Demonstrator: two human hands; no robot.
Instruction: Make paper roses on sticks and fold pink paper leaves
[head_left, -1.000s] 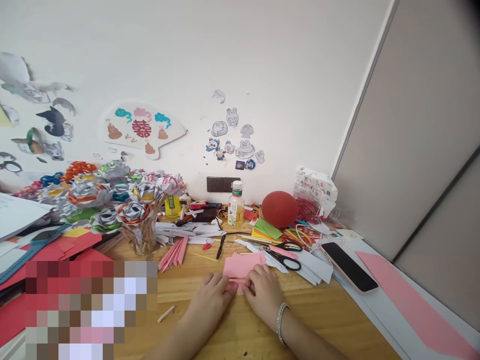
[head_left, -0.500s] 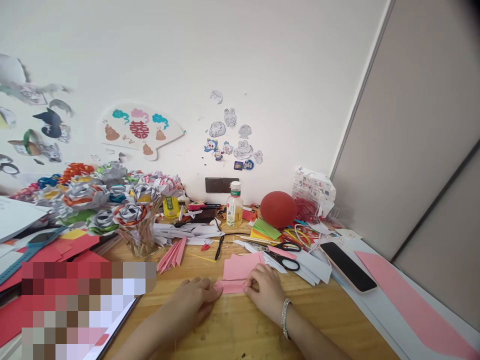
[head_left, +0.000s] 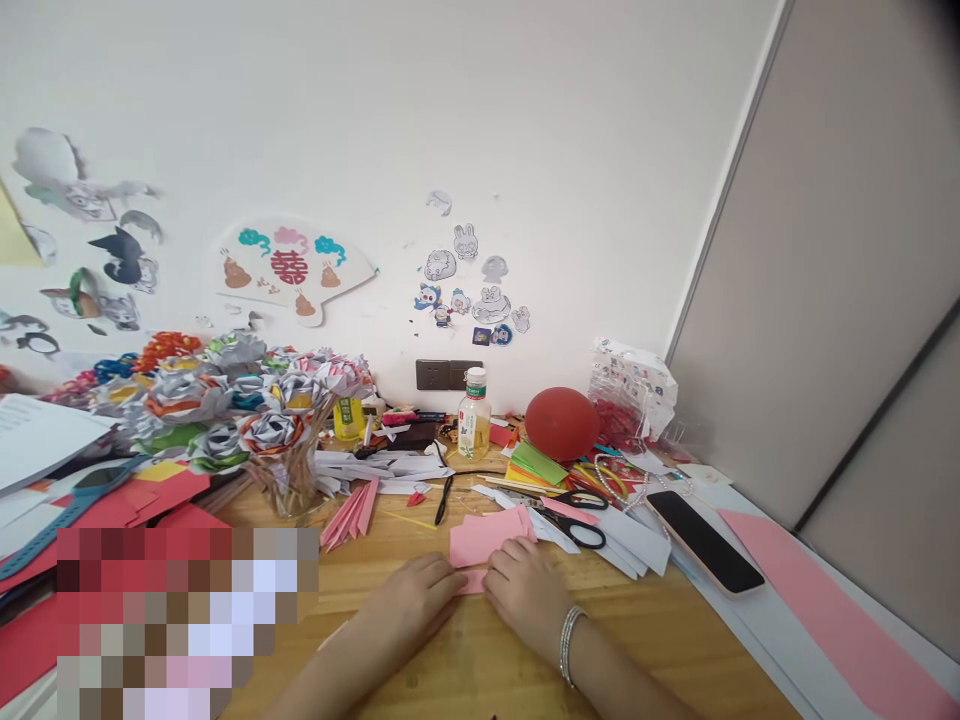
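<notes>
Both hands rest on a wooden table [head_left: 675, 660], pressing a small folded pink paper [head_left: 472, 581] between them. My left hand [head_left: 416, 598] lies on its left end with fingers curled down onto it. On the paper's right end sits my right hand [head_left: 525, 590], fingers bent, a beaded bracelet [head_left: 566, 640] round the wrist. Just beyond the fingers lies a stack of pink paper squares [head_left: 487, 533].
Black-handled scissors [head_left: 577, 530] lie right of the stack, a phone [head_left: 705, 540] and a long pink sheet [head_left: 825, 610] farther right. A jar of paper roses [head_left: 285, 480], pink folded strips [head_left: 349, 512], a bottle [head_left: 472, 415] and a red ball [head_left: 562, 422] stand behind.
My left hand slid back rightward along the folded pink paper toward my right hand. The camera tipped slightly.
</notes>
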